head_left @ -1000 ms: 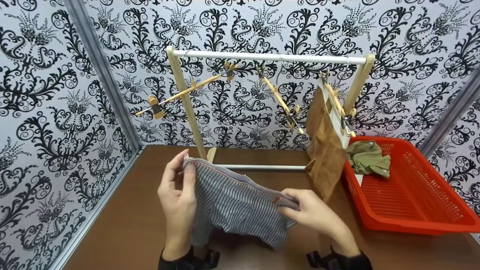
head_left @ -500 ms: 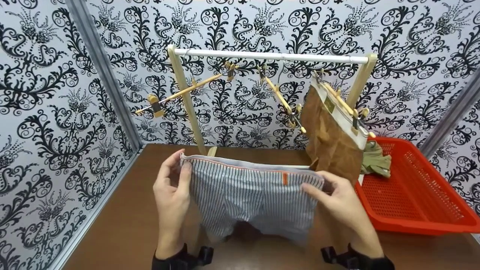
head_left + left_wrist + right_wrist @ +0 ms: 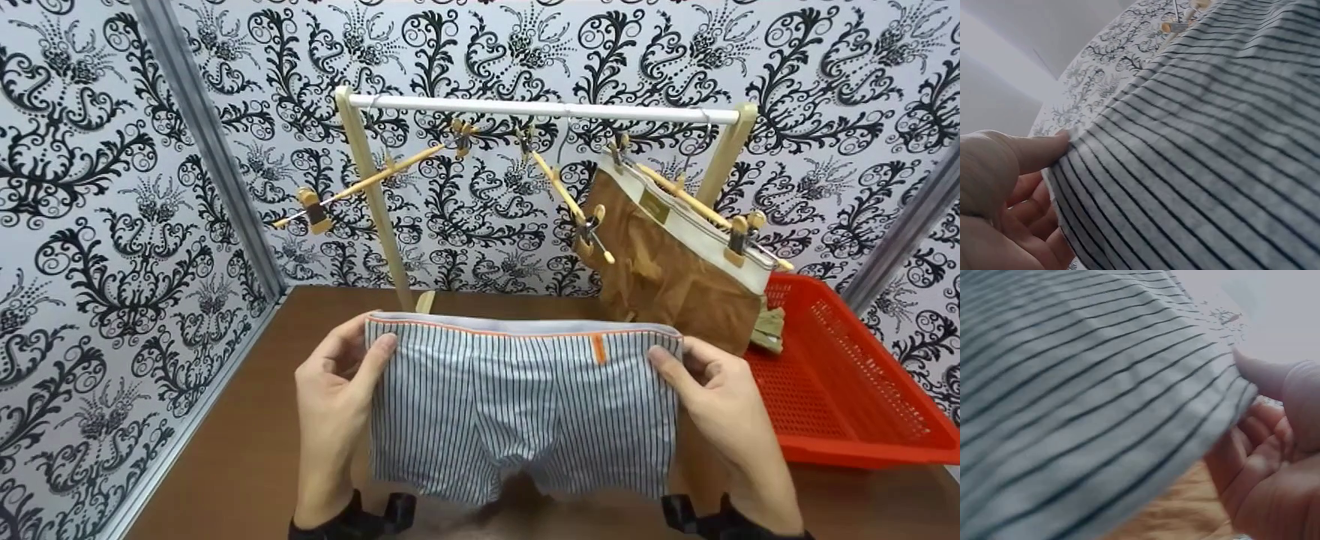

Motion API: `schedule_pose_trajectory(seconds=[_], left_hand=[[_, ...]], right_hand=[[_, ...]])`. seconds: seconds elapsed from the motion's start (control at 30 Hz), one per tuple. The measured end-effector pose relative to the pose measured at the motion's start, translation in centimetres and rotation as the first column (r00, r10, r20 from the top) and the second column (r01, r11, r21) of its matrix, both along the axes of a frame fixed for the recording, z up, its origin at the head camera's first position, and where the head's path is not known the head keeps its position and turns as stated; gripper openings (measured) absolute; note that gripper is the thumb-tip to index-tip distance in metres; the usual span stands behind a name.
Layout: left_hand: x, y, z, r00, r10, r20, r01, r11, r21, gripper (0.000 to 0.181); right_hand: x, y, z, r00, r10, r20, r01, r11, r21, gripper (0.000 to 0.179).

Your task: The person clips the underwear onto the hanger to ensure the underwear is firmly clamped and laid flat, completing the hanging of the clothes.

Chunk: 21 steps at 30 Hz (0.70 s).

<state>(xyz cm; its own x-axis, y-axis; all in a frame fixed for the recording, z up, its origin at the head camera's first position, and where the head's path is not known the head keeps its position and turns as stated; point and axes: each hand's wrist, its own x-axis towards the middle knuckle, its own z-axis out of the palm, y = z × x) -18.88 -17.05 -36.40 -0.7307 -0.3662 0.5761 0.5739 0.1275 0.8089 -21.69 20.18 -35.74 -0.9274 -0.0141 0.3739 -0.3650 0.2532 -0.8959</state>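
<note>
Grey boxer briefs (image 3: 517,405) with dark stripes, an orange line under the waistband and a small orange tab hang spread out in the head view, above the brown table. My left hand (image 3: 337,397) pinches the left end of the waistband, thumb in front and fingers behind. At the right end my right hand (image 3: 720,397) pinches it the same way. Striped cloth (image 3: 1162,146) fills much of the left wrist view, its edge between thumb and fingers. The right wrist view likewise shows the cloth (image 3: 1089,394) running into the right hand's pinch.
Behind the hands stands a rack with a white bar (image 3: 487,106). Two bare clip hangers (image 3: 382,177) (image 3: 559,187) hang from it, and brown shorts (image 3: 667,262) are clipped to a third. A red basket (image 3: 862,450) with green cloth (image 3: 770,330) stands at the right.
The right hand has moved right and regripped the waistband's end, so the briefs went from slanted and bunched to stretched level and flat. The hanging brown shorts have swung round to face forward more.
</note>
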Motion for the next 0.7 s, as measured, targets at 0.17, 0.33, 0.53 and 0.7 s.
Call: schedule_pose_trajectory(seconds=[0.17, 0.33, 0.53, 0.7], left_hand=[[0.4, -0.5, 0.0, 0.994, -0.057, 0.092, 0.065, 0.994, -0.091, 0.03], [0.2, -1.0, -0.4, 0.981, -0.133, 0.141, 0.16, 0.967, -0.198, 0.025], [0.0, -0.9, -0.8, 0.958, -0.187, 0.217, 0.238, 0.941, -0.241, 0.016], [0.3, -0.9, -0.4, 0.958, -0.191, 0.213, 0.243, 0.938, -0.249, 0.015]], right_hand=[[0.9, 0.6, 0.6, 0.997, 0.023, 0.067, -0.026, 0.998, 0.051, 0.025], [1.3, 1.2, 0.6, 0.999, 0.034, 0.042, -0.041, 0.986, 0.16, 0.021], [0.8, 1.5, 0.1, 0.997, 0.066, 0.035, -0.073, 0.966, 0.249, 0.022], [1.2, 1.7, 0.5, 0.998, 0.05, 0.035, -0.058, 0.96, 0.272, 0.021]])
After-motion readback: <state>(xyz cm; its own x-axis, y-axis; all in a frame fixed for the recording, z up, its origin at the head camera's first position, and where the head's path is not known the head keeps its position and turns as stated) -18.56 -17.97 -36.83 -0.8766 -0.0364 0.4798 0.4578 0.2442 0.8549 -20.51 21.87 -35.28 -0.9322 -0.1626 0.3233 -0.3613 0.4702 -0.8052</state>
